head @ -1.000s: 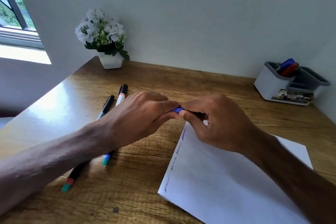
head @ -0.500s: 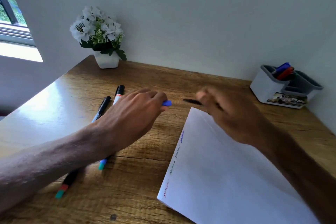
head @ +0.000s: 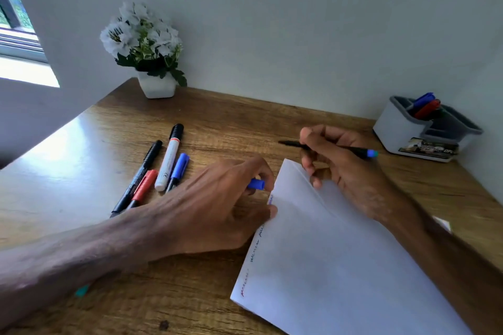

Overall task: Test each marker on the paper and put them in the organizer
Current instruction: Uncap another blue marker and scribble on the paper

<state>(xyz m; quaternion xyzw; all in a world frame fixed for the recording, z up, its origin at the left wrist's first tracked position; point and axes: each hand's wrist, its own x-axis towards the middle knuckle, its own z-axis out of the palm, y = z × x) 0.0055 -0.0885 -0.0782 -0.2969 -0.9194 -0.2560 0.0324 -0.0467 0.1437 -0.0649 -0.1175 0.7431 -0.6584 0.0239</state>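
The marker (head: pixel 356 150) is in the right hand (head: pixel 343 168), right of centre in the frame, just above the far corner of the paper (head: pixel 340 266). The fingers are curled round the thin black barrel. The bare tip points to the left over the desk (head: pixel 245 122), and the blue butt end sticks out toward the organizer (head: pixel 392 133).

The left hand (head: pixel 217 209) is at mid-frame. Its fingertips pinch the blue cap (head: pixel 255 183) and its thumb rests against the left edge of the paper. Short scribbles run down that edge: blue at the top, then purple, a darker one, and red near the lower corner.

The organizer stands at the upper right against the wall, with a blue and a red marker (head: pixel 424 106) upright in its back compartment.

Left of centre, four more pens lie close together on the wood: a thin black one (head: pixel 141 174), a red-capped one (head: pixel 144 187), a white one with a black cap (head: pixel 170 160) and a blue-capped one (head: pixel 178 171). A teal end (head: pixel 81 289) shows below the left forearm.

A pot of white flowers (head: pixel 156 84) sits at the back of the desk, and there is a window at the upper left.
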